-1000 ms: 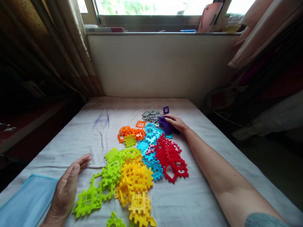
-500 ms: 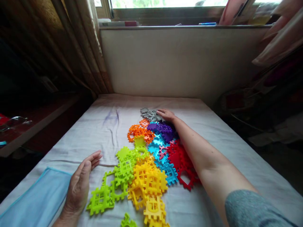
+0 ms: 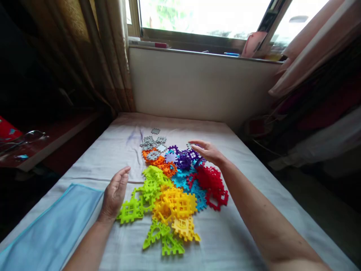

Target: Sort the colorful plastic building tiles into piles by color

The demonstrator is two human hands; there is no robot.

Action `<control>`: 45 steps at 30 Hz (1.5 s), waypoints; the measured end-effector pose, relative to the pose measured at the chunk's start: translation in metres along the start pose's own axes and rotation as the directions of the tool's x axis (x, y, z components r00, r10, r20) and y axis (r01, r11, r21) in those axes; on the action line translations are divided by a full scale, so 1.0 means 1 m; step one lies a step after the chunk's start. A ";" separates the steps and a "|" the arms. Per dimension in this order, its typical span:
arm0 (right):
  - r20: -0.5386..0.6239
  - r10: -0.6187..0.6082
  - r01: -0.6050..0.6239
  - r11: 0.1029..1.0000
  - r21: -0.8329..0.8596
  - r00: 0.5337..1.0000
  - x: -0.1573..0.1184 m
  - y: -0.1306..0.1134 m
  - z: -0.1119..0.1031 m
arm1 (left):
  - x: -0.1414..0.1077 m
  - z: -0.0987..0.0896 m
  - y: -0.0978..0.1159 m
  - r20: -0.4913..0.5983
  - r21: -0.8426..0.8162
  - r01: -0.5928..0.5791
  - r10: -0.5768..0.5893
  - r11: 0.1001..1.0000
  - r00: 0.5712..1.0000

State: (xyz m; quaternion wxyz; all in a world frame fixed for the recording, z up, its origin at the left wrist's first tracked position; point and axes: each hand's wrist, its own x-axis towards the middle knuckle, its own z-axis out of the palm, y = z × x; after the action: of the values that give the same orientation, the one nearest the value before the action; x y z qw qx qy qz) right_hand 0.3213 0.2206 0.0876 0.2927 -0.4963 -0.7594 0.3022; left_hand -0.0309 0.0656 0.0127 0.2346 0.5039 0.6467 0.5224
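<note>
Colour-grouped plastic interlocking pieces lie in a long pile on the sheet. Grey pieces (image 3: 149, 142) are at the far left end, with orange (image 3: 160, 162) and purple ones (image 3: 184, 160) nearer. Red pieces (image 3: 210, 180) lie on the right, blue ones (image 3: 200, 197) beside them. Yellow pieces (image 3: 176, 205) fill the near middle and green ones (image 3: 150, 186) the left. My right hand (image 3: 207, 150), fingers stretched out, is at the far right of the pile by a grey piece. Left of the green pieces, my left hand (image 3: 115, 192) is open and holds nothing.
A light blue cloth (image 3: 62, 222) lies at the near left of the sheet (image 3: 239, 244). Behind the far edge stands a pale wall (image 3: 197, 86) under a window. A curtain (image 3: 104, 52) hangs at left, clothes (image 3: 313, 49) at right, and glasses lie on a left shelf.
The view has shifted. The grey pieces have spread to the left, one lying apart at the back, and the purple pieces are more spread. My right hand has moved off the grey heap.
</note>
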 end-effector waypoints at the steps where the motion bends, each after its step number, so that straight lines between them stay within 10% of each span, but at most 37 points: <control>1: -0.165 0.124 -0.134 0.989 -0.055 0.978 -0.019 0.016 -0.009 | 0.000 0.000 0.003 0.015 0.019 -0.014 0.014 1.000 1.000; 4: -0.491 0.416 -0.538 0.832 -0.135 0.766 -0.075 0.057 -0.013 | 0.003 0.002 0.012 0.067 0.077 -0.065 0.059 0.995 0.996; 6: -0.522 0.439 -0.601 0.777 -0.187 0.731 -0.103 0.067 0.003 | 0.003 0.003 0.016 0.088 0.115 -0.100 0.091 0.988 0.992; 11: -0.510 0.303 -0.476 0.843 -0.251 0.805 -0.120 0.035 0.064 | -0.030 0.008 0.016 0.145 0.289 -0.128 0.089 0.949 0.985; 18: -0.476 0.406 -0.296 0.910 0.291 0.780 -0.070 -0.027 0.123 | -0.100 0.036 0.019 0.272 0.423 -0.268 0.161 0.866 0.949; 25: -0.157 0.357 -0.174 0.738 0.652 0.921 -0.041 -0.086 0.129 | -0.065 0.035 0.030 0.096 0.282 -0.240 0.221 0.929 0.970; 30: -0.006 0.015 -0.014 0.980 0.198 1.000 -0.125 -0.077 0.090 | -0.046 -0.008 0.018 0.113 0.320 -0.233 0.207 0.918 0.972; 35: 0.178 -0.052 0.111 0.934 -0.339 0.983 -0.205 -0.050 0.112 | -0.086 -0.023 -0.003 0.435 0.443 -0.413 0.212 0.796 0.875; 39: -0.003 -0.124 0.117 0.945 -0.306 0.992 -0.174 -0.047 0.138 | -0.094 -0.003 0.006 0.462 0.415 -0.423 0.215 0.806 0.861; 45: -0.183 -0.037 0.030 0.999 -0.038 0.982 -0.085 -0.072 0.134 | -0.036 0.022 0.039 0.327 0.192 -0.265 0.193 0.945 0.925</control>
State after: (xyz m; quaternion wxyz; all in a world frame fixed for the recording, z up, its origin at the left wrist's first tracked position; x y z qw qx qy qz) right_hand 0.2093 0.0955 0.0426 0.3579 -0.5142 -0.7426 0.2368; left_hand 0.0177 0.0407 0.0329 0.2073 0.6746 0.5959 0.3832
